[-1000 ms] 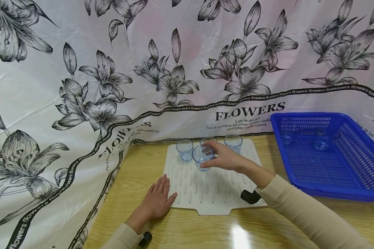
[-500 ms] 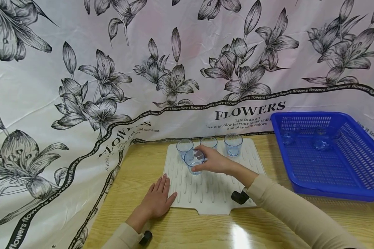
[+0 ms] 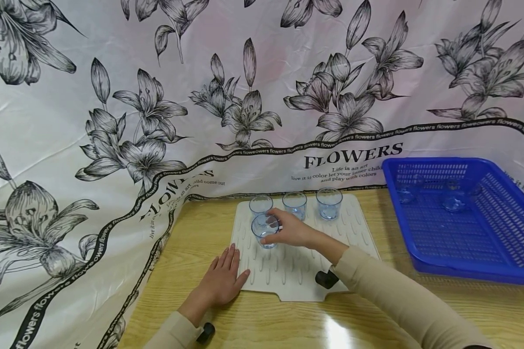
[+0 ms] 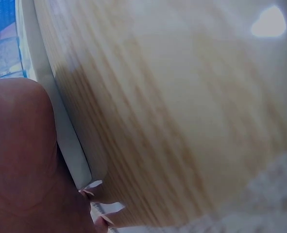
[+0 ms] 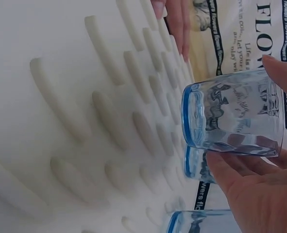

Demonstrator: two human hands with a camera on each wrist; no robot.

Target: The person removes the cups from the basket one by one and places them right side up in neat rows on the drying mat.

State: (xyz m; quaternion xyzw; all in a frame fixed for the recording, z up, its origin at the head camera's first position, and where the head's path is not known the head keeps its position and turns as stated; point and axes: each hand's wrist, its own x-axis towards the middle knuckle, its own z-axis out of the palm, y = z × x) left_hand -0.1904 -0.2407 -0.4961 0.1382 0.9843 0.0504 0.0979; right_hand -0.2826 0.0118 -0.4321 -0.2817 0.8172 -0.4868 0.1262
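My right hand (image 3: pixel 290 230) grips a clear bluish drinking glass (image 3: pixel 260 228) between thumb and fingers, over the left part of a white ribbed draining mat (image 3: pixel 305 259). In the right wrist view the glass (image 5: pixel 230 114) has its thick blue base close to the ribs, with thumb and fingers on opposite sides near its mouth. Three similar glasses stand along the mat's far side: a left one (image 3: pixel 257 202) partly hidden behind the held glass, a middle one (image 3: pixel 294 206) and a right one (image 3: pixel 329 206). My left hand (image 3: pixel 220 282) lies flat on the table beside the mat's left edge.
A blue plastic basket (image 3: pixel 403 242) stands to the right of the mat, with several glasses (image 3: pixel 454 201) toward its back. A flower-printed cloth (image 3: pixel 227 116) hangs behind and along the left of the wooden table (image 3: pixel 288 327).
My right hand has carried the glass to the left and slightly toward me, in front of the left standing glass. The middle glass now shows more fully. My left hand keeps still.
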